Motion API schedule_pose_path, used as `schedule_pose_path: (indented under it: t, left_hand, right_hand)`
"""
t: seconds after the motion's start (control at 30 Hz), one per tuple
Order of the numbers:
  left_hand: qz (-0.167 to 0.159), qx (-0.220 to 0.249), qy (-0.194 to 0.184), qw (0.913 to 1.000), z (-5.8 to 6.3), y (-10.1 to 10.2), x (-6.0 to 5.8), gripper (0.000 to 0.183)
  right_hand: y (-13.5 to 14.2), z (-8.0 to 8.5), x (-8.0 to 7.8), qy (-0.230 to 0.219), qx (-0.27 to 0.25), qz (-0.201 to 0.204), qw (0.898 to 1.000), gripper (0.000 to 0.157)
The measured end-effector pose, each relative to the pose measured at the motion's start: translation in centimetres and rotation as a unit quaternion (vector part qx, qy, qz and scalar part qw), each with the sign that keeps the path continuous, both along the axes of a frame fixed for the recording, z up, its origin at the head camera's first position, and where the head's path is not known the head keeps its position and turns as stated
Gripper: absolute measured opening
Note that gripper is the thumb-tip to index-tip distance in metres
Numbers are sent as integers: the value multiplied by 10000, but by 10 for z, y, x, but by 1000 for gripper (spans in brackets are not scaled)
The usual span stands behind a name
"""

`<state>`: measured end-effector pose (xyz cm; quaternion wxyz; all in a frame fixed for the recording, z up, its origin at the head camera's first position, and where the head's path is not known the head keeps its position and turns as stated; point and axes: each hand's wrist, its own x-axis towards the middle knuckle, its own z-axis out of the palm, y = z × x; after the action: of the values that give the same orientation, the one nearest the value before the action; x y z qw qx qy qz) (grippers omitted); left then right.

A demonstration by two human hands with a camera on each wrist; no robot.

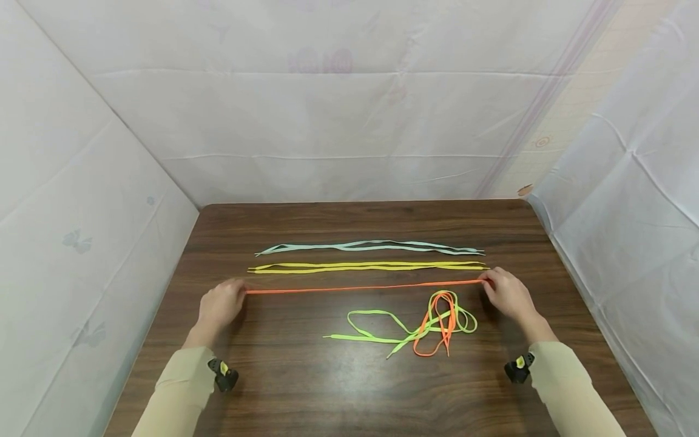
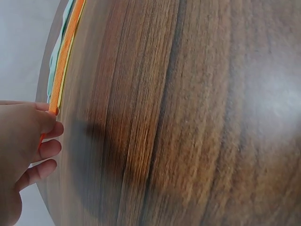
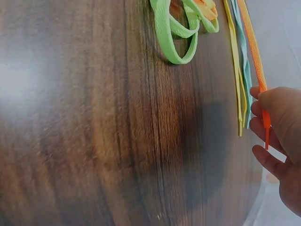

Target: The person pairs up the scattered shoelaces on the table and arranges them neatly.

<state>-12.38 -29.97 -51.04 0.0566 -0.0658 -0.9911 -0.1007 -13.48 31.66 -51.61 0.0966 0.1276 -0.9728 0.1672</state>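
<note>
An orange shoelace is stretched nearly straight from side to side between both hands. My left hand pinches its left end between thumb and fingers, and my right hand pinches the other. In the right wrist view the orange lace's tip pokes out below the thumb. Just beyond it on the table lie yellow laces, laid out lengthwise. Farther back, pale mint laces run alongside them. Nearer to me, a loose green lace is tangled with a second orange lace.
The dark wood table has white sheeting rising behind it and along both sides. A small black wrist camera sits at the left cuff, and another at the right cuff.
</note>
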Motion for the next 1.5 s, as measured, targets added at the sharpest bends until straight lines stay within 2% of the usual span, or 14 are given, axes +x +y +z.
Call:
schedule_pose_path:
  t: [0.37,0.8,1.1,1.5]
  left_hand:
    - [253,51,37,9997,-5,6,-13,4]
    - [762,110,-630,9950,-9,15,-20,10]
    - [854,175,-523,9948,-9,19,-20,10]
    - [924,226,-667,9932,-7,19,-20,8]
  right_hand:
    - [0,-7,-15,-492,25,-140,9987,7]
    - [8,-14,-18,-803,-6,-391,9960,4]
    - [7,-16,-18,-749,-6,-419,9963,7]
    - [6,-18,-16,-518,150,-463,9975,7]
